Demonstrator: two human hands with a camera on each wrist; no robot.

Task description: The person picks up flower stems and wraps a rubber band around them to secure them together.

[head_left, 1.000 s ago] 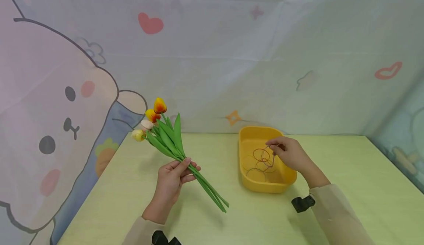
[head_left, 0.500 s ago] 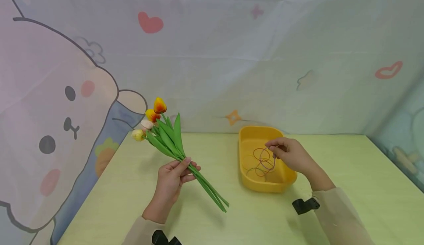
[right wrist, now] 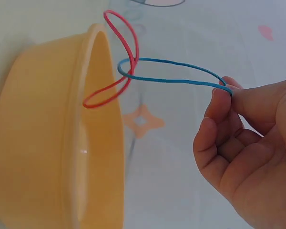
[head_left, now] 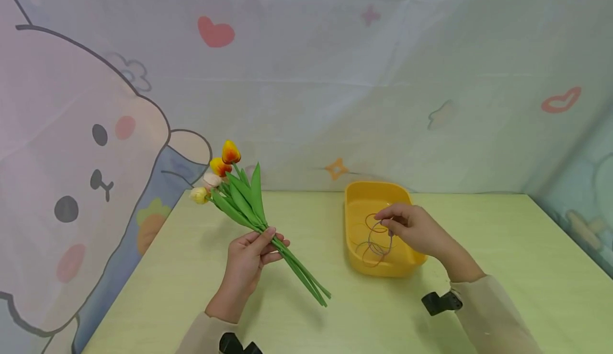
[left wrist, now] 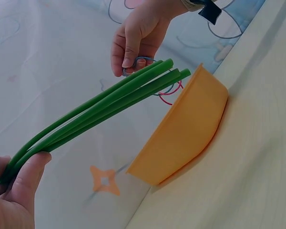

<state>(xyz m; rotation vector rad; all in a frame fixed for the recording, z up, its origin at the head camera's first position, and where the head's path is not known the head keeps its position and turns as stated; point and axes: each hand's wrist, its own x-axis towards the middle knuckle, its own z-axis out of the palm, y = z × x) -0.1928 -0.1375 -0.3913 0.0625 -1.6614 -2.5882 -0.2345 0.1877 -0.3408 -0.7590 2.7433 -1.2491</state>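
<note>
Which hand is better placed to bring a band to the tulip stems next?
Probably the right hand: it pinches the blue band over the yellow tub, while the left hand grips the stems.

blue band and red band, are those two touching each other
Touching: the right wrist view shows the red band caught in the far end of the blue band.

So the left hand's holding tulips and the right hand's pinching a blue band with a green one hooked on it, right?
Not green: the right wrist view shows a red band hooked on the blue band the right hand pinches. The left hand does hold tulips.
</note>
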